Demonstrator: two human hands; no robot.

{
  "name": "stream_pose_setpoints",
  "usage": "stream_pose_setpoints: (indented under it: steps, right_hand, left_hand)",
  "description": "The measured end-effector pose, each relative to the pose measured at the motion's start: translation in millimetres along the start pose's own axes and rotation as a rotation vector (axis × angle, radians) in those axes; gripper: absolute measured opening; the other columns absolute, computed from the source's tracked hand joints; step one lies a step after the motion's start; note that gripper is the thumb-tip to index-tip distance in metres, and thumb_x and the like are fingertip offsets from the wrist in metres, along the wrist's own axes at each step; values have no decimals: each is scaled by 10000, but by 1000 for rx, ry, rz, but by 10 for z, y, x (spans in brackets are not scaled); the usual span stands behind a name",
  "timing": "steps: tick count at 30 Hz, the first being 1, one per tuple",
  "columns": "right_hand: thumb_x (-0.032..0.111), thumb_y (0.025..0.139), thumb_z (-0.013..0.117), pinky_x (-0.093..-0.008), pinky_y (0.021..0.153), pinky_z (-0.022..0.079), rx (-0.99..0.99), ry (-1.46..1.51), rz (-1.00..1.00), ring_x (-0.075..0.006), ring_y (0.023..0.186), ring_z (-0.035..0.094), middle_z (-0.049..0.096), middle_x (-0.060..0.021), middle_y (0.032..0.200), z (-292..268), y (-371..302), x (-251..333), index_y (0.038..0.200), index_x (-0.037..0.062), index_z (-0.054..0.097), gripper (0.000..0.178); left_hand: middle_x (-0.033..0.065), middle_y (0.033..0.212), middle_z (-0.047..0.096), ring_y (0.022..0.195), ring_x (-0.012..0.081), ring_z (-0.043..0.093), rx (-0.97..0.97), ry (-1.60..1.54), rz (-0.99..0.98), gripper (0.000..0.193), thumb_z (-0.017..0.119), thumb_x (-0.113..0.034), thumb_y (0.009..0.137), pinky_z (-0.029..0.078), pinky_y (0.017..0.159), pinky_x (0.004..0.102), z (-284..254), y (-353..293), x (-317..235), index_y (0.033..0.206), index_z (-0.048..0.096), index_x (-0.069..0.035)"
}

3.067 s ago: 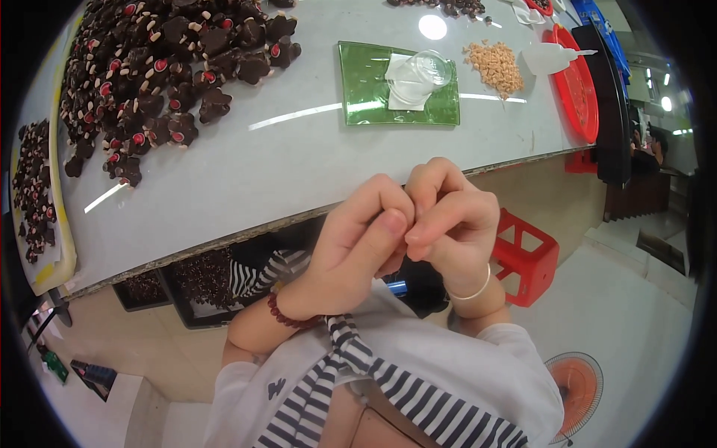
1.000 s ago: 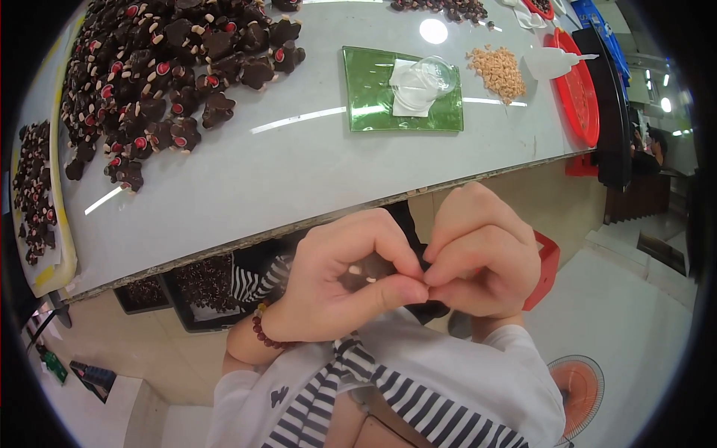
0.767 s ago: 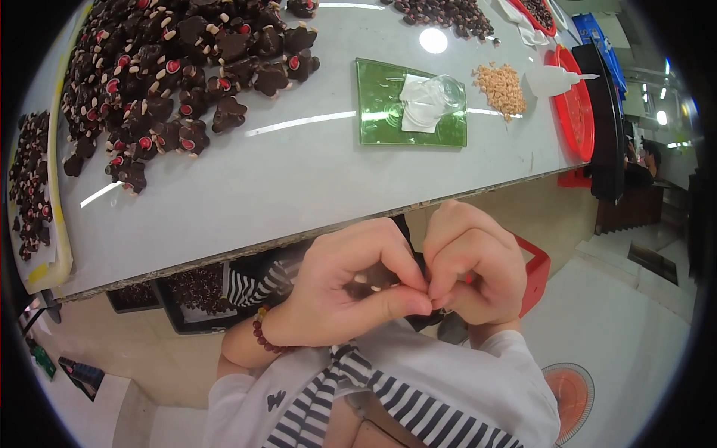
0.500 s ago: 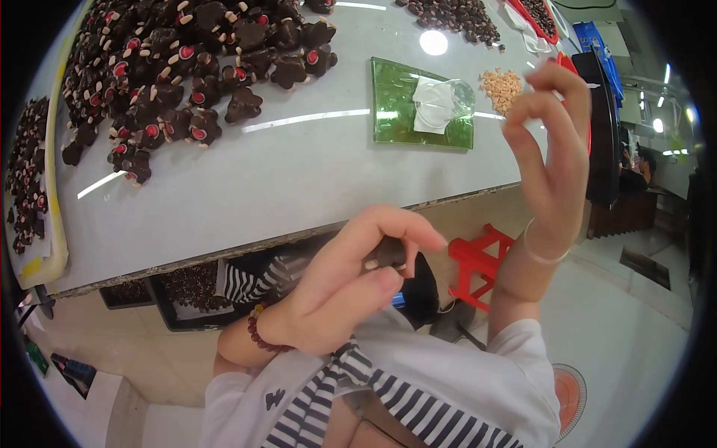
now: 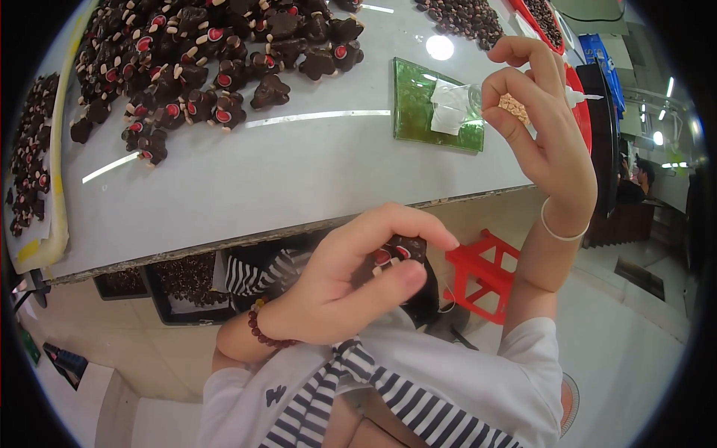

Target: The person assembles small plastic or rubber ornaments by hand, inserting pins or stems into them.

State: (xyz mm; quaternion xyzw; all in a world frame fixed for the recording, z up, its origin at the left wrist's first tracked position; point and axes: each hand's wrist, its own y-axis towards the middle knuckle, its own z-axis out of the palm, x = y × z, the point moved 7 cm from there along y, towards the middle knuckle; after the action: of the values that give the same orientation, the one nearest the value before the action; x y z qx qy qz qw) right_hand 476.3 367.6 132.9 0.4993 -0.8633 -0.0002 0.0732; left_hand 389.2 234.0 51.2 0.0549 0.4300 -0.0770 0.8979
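Between the thumb and fingers of my left hand [image 5: 351, 272] is a small dark brown figure [image 5: 407, 250] with red patches and pale pegs; the fingers hide part of it. My right hand [image 5: 541, 119] is raised over the table's right side, thumb and forefinger tips pinched together. Whether something tiny is between them, I cannot make out. Through the loop of those fingers shows a pile of small tan pieces [image 5: 514, 108]. A white pointed nozzle [image 5: 584, 97] sticks out beyond the back of this hand; I cannot tell whether it is held.
A heap of similar brown figures [image 5: 187, 67] covers the table's [image 5: 299, 172] left part. A green plate [image 5: 411, 112] carries white tissue [image 5: 448, 108]. Dark brown pieces [image 5: 467, 22] lie at the back, near a red-rimmed tray [image 5: 571, 63]. Below are a red stool [image 5: 485, 261] and dark crates [image 5: 160, 295].
The brown figure in my left hand has turned, bringing its red patches into sight. My right hand has shifted left and now overlaps the tan pile. The whole view has shifted slightly.
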Motion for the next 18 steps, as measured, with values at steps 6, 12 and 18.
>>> stream_pose_setpoints:
  steps: [6,12,18]
  right_hand:
    - [7,732,592,-294,680,403,-238,332,12,-218,787,493,461,-108,937,-135,-242,157,773,7,529,75]
    - [125,816,577,-360,787,455,-396,1812,433,-248,954,556,376,-69,976,480,-782,601,774,32,477,143]
    - [66,868,507,-383,827,447,-384,2177,379,-244,971,550,368,-60,961,727,-822,617,847,26,469,60]
  left_hand:
    - [78,881,568,693,59,495,30,-205,-32,236,505,-143,889,390,612,187,-31,-78,42,1059,530,19]
    - [67,949,567,783,74,559,42,-118,83,205,488,-49,892,454,674,197,-30,-150,83,1076,528,32]
    - [115,825,601,590,114,587,-216,-127,-54,397,630,-360,835,381,422,150,1,-86,143,914,463,-9]
